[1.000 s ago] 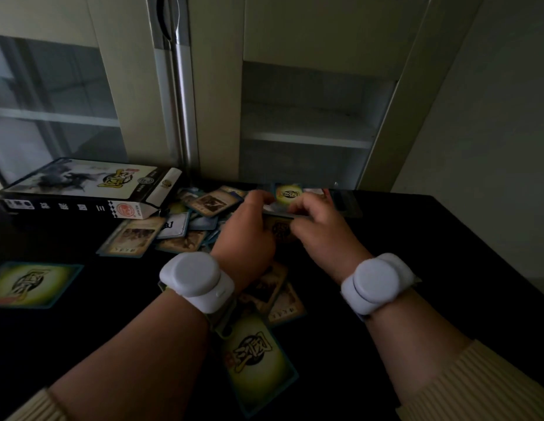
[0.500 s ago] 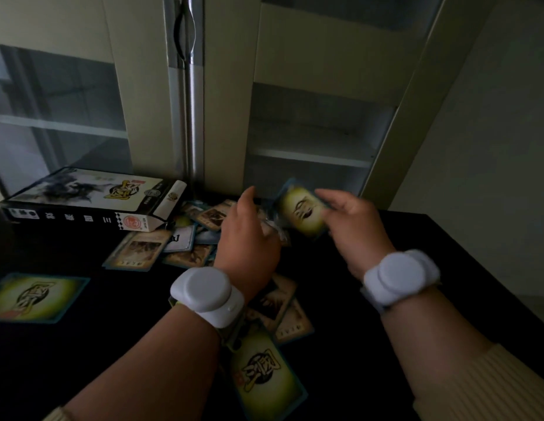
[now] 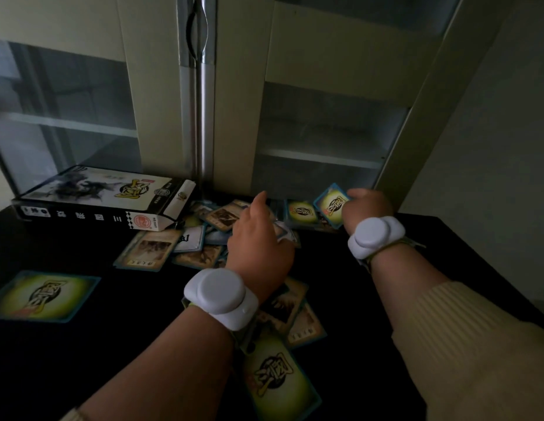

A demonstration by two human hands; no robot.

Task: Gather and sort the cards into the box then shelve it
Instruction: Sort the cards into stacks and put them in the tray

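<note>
Head view over a black table (image 3: 82, 360) set against a pale cabinet (image 3: 161, 86) with glazed doors and a vertical metal handle (image 3: 201, 71). The card box (image 3: 103, 199) lies flat at about 10 o'clock from the hands, its long side lettered, its open end flap (image 3: 179, 197) turned toward the loose cards. A scatter of playing cards (image 3: 191, 241) spreads from the mouth of the box toward the centre of the table, some face up with brown pictures, some overlapping. One face-down card (image 3: 43, 296) with a yellow-green back lies alone at 9 o'clock, well apart from the pile. Another face-down card (image 3: 280, 381) lies at 6 o'clock, partly under the left forearm, beside two face-up cards (image 3: 295, 311).

The left hand (image 3: 258, 250) rests over the middle of the scatter, back up, index finger extended toward 12 o'clock; something pale shows under its fingers, but whether it grips anything cannot be told. The right hand (image 3: 368, 205), at 1 o'clock, is closed on the edge of a single held card (image 3: 331, 205), which shows its yellow-green back and is tilted. Just left of it a further face-down card (image 3: 301, 211) lies at the far edge of the table. Each wrist carries a white round wrist device: left (image 3: 219, 296), right (image 3: 375, 237). A cream ribbed sleeve (image 3: 465, 344) covers the right forearm.
</note>
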